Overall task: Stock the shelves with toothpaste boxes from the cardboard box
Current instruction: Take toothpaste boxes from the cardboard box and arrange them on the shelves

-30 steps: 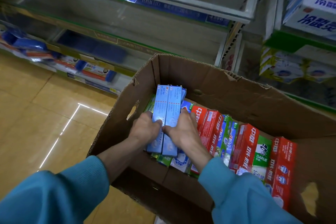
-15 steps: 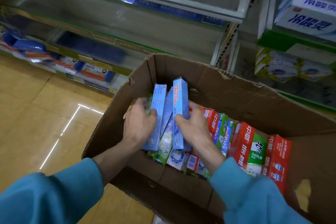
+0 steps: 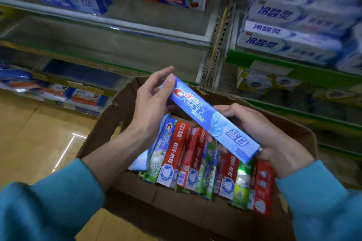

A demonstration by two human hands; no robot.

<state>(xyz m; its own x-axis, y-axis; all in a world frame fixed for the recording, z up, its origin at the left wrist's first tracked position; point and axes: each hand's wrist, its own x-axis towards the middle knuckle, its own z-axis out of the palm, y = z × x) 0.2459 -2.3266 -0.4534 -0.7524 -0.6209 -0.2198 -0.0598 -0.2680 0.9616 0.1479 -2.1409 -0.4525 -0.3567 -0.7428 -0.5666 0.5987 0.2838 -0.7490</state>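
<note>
Two hands above cardboard box (image 3: 121, 119), right hand (image 3: 262, 133) gripping blue toothpaste box (image 3: 211, 117), left hand (image 3: 150, 101) pinching its far end

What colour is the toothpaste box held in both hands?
Light blue toothpaste box, with a red and white logo; seen in the head view.

Glossy tan tiled floor (image 3: 35, 143) reflects a light strip beside grey shop shelving (image 3: 137, 25).

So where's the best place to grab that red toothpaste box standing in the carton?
Probably the red toothpaste box by its upper end, pinched across the thin sides, coming from above. It stands packed among neighbours in the cardboard box, so only the top is free.
</note>
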